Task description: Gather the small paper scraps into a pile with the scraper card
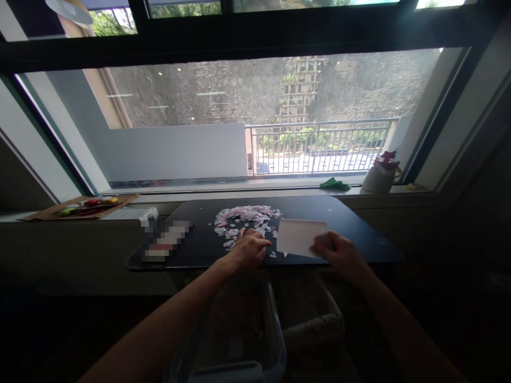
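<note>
a wide window [279, 32] stands behind the dark bench [319, 207]. below the bench's near edge is a clear plastic tub [279, 340]. a pile of paper scraps [249, 214] lies mid-bench, with a pale card [297, 236] just right of it. the right hand [341, 252] is closed on the card's right end; the left hand [251, 249], loosely curled, is at the pile's near edge, its grip unclear.

pale rect. card [296, 238], looks blank, R end at the R hand's fingers [322, 244], rest sticking out to their left. loose pile of tiny white/pinkish paper bits [247, 214] mostly just past the L hand's fingers [261, 243], couple strays btwn both sets
</note>
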A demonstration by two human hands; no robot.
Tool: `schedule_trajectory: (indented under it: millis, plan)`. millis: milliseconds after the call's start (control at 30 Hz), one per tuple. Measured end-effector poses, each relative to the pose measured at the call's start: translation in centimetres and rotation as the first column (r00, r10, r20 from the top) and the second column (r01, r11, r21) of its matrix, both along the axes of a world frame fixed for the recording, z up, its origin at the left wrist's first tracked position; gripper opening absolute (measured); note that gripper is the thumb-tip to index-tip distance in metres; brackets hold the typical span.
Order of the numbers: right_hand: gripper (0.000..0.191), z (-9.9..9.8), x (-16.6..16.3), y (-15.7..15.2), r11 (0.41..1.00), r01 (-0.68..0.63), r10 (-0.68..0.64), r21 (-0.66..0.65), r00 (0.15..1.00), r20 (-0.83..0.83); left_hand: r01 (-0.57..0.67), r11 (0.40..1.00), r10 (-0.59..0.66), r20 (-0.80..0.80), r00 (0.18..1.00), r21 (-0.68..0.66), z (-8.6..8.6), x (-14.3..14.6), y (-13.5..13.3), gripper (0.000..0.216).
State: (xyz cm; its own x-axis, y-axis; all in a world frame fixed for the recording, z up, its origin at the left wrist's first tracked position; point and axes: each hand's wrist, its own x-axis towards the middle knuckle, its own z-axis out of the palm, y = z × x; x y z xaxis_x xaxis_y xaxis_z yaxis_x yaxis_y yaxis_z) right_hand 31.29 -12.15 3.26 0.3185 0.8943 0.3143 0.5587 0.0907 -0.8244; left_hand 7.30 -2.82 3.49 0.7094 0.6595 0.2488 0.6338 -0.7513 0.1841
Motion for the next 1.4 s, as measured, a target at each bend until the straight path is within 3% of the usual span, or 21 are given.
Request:
schedule_trajectory:
  millis: [133, 267, 467, 733, 1000, 1167, 1400]
  plan:
    - [0.023, 0.0, -1.1, 0.0, 0.997, -0.065, 0.065, -0.035, 0.998, 0.016, -0.036, 0.999, 0.036, -0.014, 0.999, -0.007, 0.1, -0.7, 0.1, 0.036]
    - [0.019, 0.5, -0.8, -0.5, 0.999, -0.023, 0.026, -0.049, 0.998, 0.052, -0.042, 0.999, 0.042, -0.028, 0.999, -0.013, 0.1, -1.0, -0.1, 0.037]
    - [0.016, 1.2, 0.2, -1.3, 0.998, 0.038, -0.035, -0.042, 0.997, 0.068, 0.066, 0.998, -0.066, -0.061, 0.996, 0.001, 0.1, -0.1, -1.1, 0.035]
    - [0.024, 0.0, 3.3, -0.2, 0.998, 0.057, -0.057, -0.004, 0.998, -0.039, 0.075, 0.99, -0.063, -0.099, 0.993, 0.123, 0.2, -1.4, -1.4, 0.027]
    - [0.028, -1.6, 5.0, 3.7, 0.991, -0.094, 0.07, -0.094, 0.969, -0.235, -0.053, 0.988, 0.052, 0.017, 0.999, 0.145, 0.2, -4.0, -0.3, 0.027]
    - [0.038, -1.0, 4.9, 3.0, 0.964, -0.21, 0.158, -0.162, 0.945, -0.285, -0.163, 0.971, 0.127, 0.199, 0.972, 0.175, -0.1, -5.5, 1.2, 0.027]
    - [0.044, 0.2, 5.2, 0.9, 0.953, -0.235, 0.176, -0.194, 0.944, -0.278, -0.368, 0.908, 0.292, 0.326, 0.899, 0.201, -0.6, -8.5, 3.5, 0.03]
